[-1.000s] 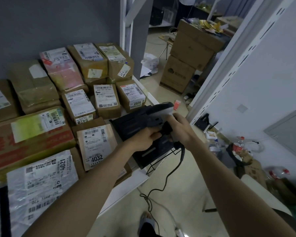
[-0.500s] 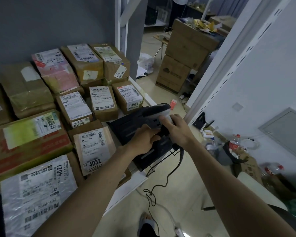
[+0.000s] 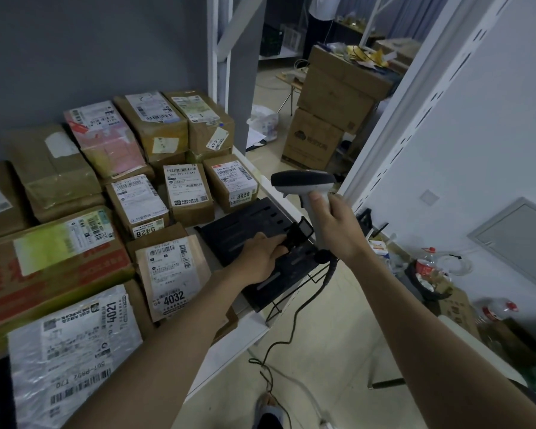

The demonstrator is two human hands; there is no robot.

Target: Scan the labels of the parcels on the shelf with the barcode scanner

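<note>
At the shelf's [image 3: 254, 328] right edge my right hand [image 3: 333, 226] gripped the barcode scanner [image 3: 305, 188] by its handle, lifted above the black stand [image 3: 251, 230]. My left hand [image 3: 260, 258] rested on that stand, fingers seemingly curled over its clip. Labelled parcels [image 3: 171, 274] covered the shelf beside it.

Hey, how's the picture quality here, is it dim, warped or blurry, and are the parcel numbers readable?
Head view: dim, bluish indoor light, no strong glare; wide-angle bending bows the white shelf upright; parcel 4032 and parcel 4926 show readable big numbers, while the fine print is too soft; the barcode scanner in the right hand is fairly sharp; lower-left edge smeared.
</note>
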